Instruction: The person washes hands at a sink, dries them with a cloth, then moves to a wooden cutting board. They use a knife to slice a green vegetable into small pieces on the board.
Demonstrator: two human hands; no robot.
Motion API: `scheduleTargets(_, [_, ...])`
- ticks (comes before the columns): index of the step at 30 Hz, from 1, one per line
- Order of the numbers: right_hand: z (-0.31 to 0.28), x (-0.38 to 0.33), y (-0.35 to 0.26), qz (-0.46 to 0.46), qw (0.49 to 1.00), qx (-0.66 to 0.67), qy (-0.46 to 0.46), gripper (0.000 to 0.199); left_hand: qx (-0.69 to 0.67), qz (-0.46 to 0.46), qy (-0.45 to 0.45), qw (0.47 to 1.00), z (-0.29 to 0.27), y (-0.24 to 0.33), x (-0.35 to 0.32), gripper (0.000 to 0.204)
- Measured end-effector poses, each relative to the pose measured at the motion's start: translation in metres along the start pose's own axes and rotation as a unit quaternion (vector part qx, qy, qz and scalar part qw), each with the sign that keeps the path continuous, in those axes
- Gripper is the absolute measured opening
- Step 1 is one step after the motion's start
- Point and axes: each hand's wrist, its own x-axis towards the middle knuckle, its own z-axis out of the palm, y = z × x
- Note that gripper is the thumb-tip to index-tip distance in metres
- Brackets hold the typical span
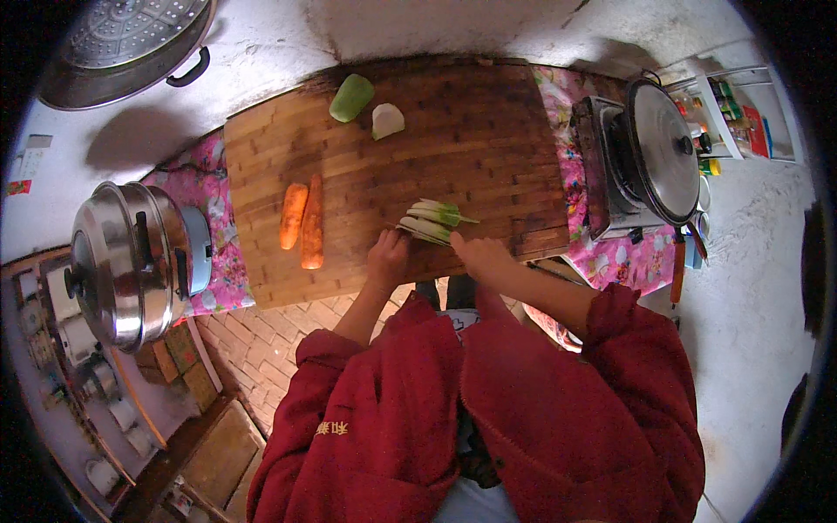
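Two carrots [302, 218] lie side by side on the left part of a large wooden cutting board [488, 131]; two pale green vegetable pieces — a green one [351, 97] and a whiter one [387, 120] — sit near its far edge, and one small bunch of leafy greens [433, 221] with white stalks lies near the front edge, just ahead of the hands. The left hand [387, 255] rests on the board with fingers curled, its fingertips touching the stalk ends of the greens. The right hand [478, 254] lies just beside the bunch on its other side, knuckles up; whether it grips anything cannot be told. Both forearms come up from red sleeves [558, 392]. The board sits on a table covered by a pink flowered cloth [567, 148]. To the right stands one stove with a lidded pan [663, 148], to the left one steel lidded pot [122, 261], and at top left one steamer pan [122, 44]. The floor is pale — with brick paving under the table.
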Motion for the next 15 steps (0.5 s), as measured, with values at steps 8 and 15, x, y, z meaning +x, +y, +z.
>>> scheduleTargets(8, [0.054,0.037,0.002,-0.019,0.995,0.035,0.089,0.044,-0.008,-0.008,-0.009,1.0,-0.001,0.0,0.0,0.016])
scheduleTargets(15, [0.049,0.035,0.013,0.043,0.99,0.117,0.067,0.026,0.014,0.026,0.056,0.998,-0.003,0.004,0.007,0.01])
